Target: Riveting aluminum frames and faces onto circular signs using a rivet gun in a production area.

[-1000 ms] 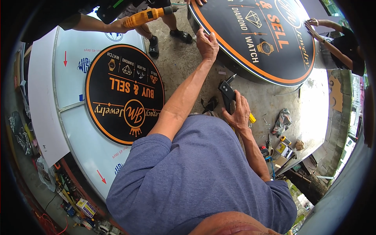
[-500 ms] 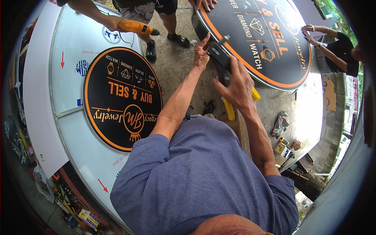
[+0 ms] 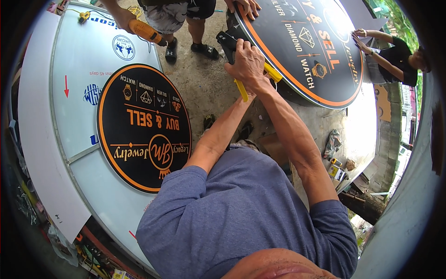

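Observation:
Near the lower edge of the raised round black sign with an orange rim [image 3: 320,51], my right hand [image 3: 246,63] is wrapped round a black hand riveter with yellow handles [image 3: 272,70]. The tool's black head touches or lies very close to the sign's side, and one yellow handle hangs down past my wrist. My left hand is hidden behind my right hand and the tool; my left forearm [image 3: 223,128] reaches up to them from below. What my left fingers hold cannot be seen.
At left, a second round sign [image 3: 144,93] lies on a pale panel [image 3: 79,56]. A co-worker above holds an orange drill [image 3: 144,30]; another person's fingers [image 3: 248,7] rest on the raised sign. A person at right [image 3: 399,60] touches it too. A cloth [image 3: 333,142] and tools lie at right.
My right hand and the riveter have moved up and left to the sign's edge, covering my left hand. My view has shifted slightly. The co-worker's drill has moved left and angled downward.

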Demonstrator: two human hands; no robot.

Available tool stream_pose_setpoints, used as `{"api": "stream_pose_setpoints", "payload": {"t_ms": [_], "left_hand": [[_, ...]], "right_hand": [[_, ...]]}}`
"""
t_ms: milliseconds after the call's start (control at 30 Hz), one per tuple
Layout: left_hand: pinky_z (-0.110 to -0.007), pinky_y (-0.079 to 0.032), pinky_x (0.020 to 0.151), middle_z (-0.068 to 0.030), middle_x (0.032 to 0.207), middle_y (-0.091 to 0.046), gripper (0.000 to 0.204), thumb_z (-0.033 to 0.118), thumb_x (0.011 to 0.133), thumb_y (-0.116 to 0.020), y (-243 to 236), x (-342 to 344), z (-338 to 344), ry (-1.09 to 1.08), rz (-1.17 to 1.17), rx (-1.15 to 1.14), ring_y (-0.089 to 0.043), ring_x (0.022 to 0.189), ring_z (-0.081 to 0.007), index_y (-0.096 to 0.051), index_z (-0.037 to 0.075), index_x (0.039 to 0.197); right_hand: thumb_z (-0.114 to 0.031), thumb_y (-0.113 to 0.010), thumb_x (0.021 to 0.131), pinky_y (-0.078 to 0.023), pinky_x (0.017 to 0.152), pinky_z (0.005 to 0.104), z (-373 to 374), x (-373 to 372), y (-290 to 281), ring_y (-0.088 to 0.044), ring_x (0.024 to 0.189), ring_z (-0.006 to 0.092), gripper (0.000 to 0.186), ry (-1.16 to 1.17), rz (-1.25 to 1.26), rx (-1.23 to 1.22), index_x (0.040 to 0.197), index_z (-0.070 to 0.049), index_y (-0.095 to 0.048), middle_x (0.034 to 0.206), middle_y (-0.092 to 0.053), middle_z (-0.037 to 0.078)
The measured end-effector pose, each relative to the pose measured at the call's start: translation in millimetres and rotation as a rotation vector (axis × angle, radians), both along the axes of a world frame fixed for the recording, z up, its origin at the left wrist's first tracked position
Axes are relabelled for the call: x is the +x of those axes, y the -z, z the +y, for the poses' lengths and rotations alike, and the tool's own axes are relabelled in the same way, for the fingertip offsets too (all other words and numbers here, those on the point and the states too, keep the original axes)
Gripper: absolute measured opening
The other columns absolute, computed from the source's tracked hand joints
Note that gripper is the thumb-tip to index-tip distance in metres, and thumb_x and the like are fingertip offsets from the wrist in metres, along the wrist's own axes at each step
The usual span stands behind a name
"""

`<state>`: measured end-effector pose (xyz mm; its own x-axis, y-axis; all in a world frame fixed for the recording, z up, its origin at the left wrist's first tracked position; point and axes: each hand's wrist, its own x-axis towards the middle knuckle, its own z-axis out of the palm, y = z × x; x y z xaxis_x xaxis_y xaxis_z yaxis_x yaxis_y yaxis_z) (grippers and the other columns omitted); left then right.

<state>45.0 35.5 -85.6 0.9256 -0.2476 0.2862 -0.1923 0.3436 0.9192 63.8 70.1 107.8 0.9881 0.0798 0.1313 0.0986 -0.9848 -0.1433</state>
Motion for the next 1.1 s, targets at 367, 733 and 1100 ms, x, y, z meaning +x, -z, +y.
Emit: {"api": "stream_pose_setpoints", "payload": {"t_ms": [367,733,1100], "left_hand": [[-0.035,-0.055,0.092,-0.0071,0.137,-0.055,0.069,0.025,0.096,-0.070,-9,-9,-23,-0.270,0.000,0.192,-0.063,0.113,-0.0198,-0.035,0.014,0.155],[-0.039,-0.054,0.094,-0.0087,0.137,-0.056,0.066,0.028,0.094,-0.071,-10,-20,-15,-0.312,-0.048,0.272,-0.063,0.116,-0.0242,-0.039,0.011,0.150],[-0.047,-0.054,0.094,-0.0177,0.131,-0.061,0.055,0.025,0.095,-0.065,20,-7,102,-0.083,0.390,0.198,-0.065,0.116,-0.0317,-0.046,0.001,0.141]], "right_hand": [[-0.037,-0.078,0.068,-0.054,0.084,0.0446,7,46,18,-0.066,0.099,0.0359,0.067,0.056,0.027,-0.018,0.115,0.006,-0.058,0.104,-0.064,0.020],[-0.045,-0.073,0.069,-0.053,0.089,0.0489,6,58,23,-0.065,0.108,0.0361,0.075,0.094,0.137,-0.042,0.126,0.002,-0.055,0.113,-0.063,0.019],[-0.043,-0.072,0.071,-0.054,0.090,0.0506,17,58,27,-0.064,0.109,0.0399,0.073,0.189,0.143,0.062,0.123,0.004,-0.052,0.115,-0.061,0.022]]}}
